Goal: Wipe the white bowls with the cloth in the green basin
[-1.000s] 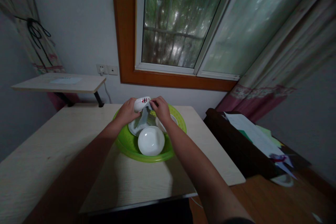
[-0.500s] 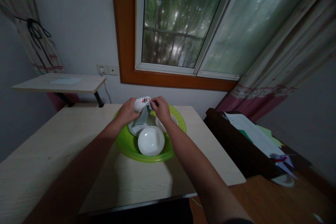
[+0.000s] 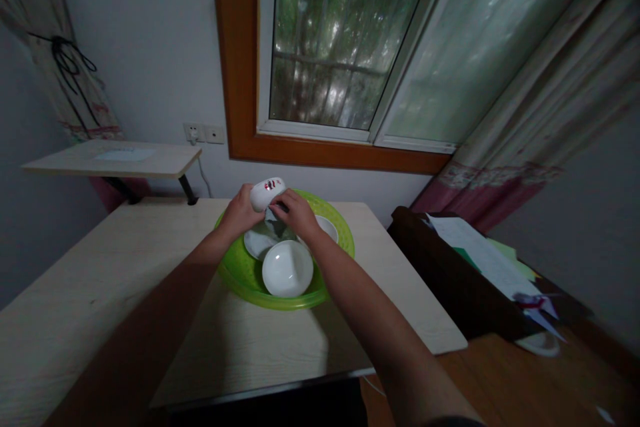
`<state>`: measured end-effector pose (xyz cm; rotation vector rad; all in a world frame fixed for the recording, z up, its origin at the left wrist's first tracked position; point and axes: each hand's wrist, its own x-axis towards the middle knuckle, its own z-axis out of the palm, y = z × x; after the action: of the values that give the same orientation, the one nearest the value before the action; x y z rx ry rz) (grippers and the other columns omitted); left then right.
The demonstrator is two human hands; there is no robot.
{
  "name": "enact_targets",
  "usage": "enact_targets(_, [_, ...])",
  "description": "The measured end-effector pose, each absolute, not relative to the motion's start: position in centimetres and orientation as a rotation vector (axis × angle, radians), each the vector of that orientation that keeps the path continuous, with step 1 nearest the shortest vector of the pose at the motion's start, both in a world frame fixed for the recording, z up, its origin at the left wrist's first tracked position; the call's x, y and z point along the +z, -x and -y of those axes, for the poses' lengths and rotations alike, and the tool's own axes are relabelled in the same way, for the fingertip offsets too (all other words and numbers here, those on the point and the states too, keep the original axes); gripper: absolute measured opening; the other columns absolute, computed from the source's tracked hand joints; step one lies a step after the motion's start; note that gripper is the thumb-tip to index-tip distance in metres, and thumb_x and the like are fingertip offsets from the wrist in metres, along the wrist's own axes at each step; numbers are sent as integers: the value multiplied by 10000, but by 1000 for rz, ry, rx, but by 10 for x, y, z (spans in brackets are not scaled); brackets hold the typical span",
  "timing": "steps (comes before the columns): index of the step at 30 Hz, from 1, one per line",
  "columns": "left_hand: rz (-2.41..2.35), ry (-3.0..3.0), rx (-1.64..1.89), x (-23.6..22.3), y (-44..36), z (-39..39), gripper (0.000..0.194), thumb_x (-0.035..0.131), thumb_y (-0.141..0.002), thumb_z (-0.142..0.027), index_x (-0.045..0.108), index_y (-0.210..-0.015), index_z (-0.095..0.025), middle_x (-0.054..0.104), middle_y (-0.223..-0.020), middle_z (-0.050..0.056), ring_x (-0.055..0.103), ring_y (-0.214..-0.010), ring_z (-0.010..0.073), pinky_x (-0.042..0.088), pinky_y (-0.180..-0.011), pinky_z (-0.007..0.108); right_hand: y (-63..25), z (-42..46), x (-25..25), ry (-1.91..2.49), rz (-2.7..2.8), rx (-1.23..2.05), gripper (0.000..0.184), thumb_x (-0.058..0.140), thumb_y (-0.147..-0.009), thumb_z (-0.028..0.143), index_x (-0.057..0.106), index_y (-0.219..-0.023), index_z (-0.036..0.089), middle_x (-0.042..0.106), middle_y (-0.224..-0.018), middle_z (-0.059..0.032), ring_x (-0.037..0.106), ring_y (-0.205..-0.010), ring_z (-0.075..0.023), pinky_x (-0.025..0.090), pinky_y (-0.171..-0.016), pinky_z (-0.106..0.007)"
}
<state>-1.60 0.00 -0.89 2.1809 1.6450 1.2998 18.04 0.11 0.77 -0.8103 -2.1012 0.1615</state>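
My left hand (image 3: pixel 240 209) is closed around a small white bowl with red marks (image 3: pixel 265 191), held tilted above a green plastic basin (image 3: pixel 235 273). My right hand (image 3: pixel 296 212) presses a grey cloth (image 3: pixel 273 219) against the underside of that bowl, fingers bunched on the cloth. Inside the basin lie a white bowl (image 3: pixel 287 269) at the front, a white plate (image 3: pixel 257 241) on the left and another white dish (image 3: pixel 327 227) on the right, partly hidden by my right wrist.
The basin stands on a pale wooden table (image 3: pixel 100 280). A small side table (image 3: pixel 115 159) is at the back left, under a wall socket (image 3: pixel 204 131). A dark cabinet with papers (image 3: pixel 475 260) stands to the right. A window (image 3: pixel 330 40) is ahead.
The bowl in my left hand has risen and tipped a little. My right hand has moved left and under it, bunching up the cloth that hung down before.
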Motion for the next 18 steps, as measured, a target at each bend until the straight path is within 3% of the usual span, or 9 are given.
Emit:
enact_targets(12, [-1663, -2080, 1406, -10, 17, -3, 675, 779, -658, -383, 401, -1190, -212, 629, -1117, 113, 657, -996, 277, 526, -809, 376, -200, -22, 1, 975, 1838, 205, 109, 622, -896, 286, 693, -916, 206, 660, -891, -39, 599, -810, -179, 480, -756, -298])
enact_targets(18, [-1599, -2093, 1387, -12, 15, 0, 685, 779, -663, -376, 402, -1213, -218, 624, -1137, 108, 649, -1013, 268, 524, -822, 373, -203, -31, -5, 1019, 1634, 208, 170, 612, -876, 313, 676, -982, 197, 666, -952, -60, 614, -873, -191, 502, -809, -321])
